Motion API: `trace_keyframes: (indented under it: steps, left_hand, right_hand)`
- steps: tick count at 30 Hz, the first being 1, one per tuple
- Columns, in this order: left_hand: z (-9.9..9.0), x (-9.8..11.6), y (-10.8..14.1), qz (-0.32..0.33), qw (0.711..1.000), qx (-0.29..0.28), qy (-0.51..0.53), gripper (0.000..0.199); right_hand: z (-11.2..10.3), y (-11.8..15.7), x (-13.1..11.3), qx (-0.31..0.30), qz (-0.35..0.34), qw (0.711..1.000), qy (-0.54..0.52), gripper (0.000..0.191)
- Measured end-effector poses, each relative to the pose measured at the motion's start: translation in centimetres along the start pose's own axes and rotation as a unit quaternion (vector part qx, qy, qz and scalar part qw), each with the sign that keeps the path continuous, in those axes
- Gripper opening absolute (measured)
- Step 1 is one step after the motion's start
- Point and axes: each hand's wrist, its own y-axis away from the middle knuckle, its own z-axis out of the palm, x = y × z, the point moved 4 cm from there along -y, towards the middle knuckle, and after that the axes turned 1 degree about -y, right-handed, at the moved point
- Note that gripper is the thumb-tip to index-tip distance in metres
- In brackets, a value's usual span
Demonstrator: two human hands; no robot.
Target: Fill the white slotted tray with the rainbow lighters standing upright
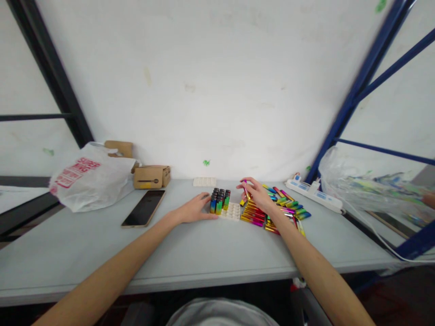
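Observation:
My left hand [193,209] is at the left end of a white slotted tray [231,212], thumb along the front and fingers behind, steadying it. Several black-topped lighters [219,201] with blue, green and yellow metallic bodies stand upright in the tray's left part; the slots on the right show bare. Above the tray's right side, my right hand [258,195] pinches one shiny gold and magenta lighter [248,190], held tilted. Below and right of that hand lies a loose pile of metallic lighters [253,213] in gold, red, green and blue, partly hidden by my right forearm.
A second white tray [204,181] lies near the wall. To the left are a phone [144,209], a small cardboard box [151,177] and a white plastic bag [91,176]. A power strip [314,194] with a cable lies at the right, beside the blue metal frame [355,95].

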Motion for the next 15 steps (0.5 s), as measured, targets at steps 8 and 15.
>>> trace_keyframes:
  steps: [8,15]
  left_hand:
    - [0.0,0.2,0.0,-0.012,1.000,-0.008,-0.004,0.085]
    - [0.1,0.0,0.0,-0.013,1.000,-0.002,0.005,0.087]
  right_hand:
    - [2.9,0.8,0.0,0.021,-0.009,0.992,0.123,0.054]
    - [2.9,1.1,0.2,0.130,-0.077,0.940,0.306,0.049]
